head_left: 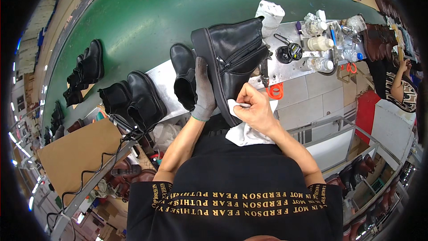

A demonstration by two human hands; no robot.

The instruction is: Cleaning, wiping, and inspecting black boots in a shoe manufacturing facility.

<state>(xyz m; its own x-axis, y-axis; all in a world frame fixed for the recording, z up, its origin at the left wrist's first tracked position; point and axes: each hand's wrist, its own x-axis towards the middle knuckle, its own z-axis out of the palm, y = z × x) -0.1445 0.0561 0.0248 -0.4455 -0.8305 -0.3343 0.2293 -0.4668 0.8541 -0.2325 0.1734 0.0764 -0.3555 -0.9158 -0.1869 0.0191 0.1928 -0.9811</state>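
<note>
A black ankle boot [234, 40] with a side zipper is held up in front of me, its toe pointing down toward my body. My left hand [204, 91], in a grey glove, grips the boot along its sole. Bunched in the closed fingers of my right hand [258, 112] is a white cloth [248, 135], which meets the boot near its toe; its loose part hangs over my lap. Just left of the gloved hand, another black boot [182, 58] rests on the metal ledge.
More black boots [145, 93] stand to the left along the green surface [147, 13]. At right, the metal ledge carries a white roll [270, 15], a round black tin [294, 51], bottles [320, 43] and orange-handled scissors [276, 91]. A cardboard sheet [80, 151] lies lower left.
</note>
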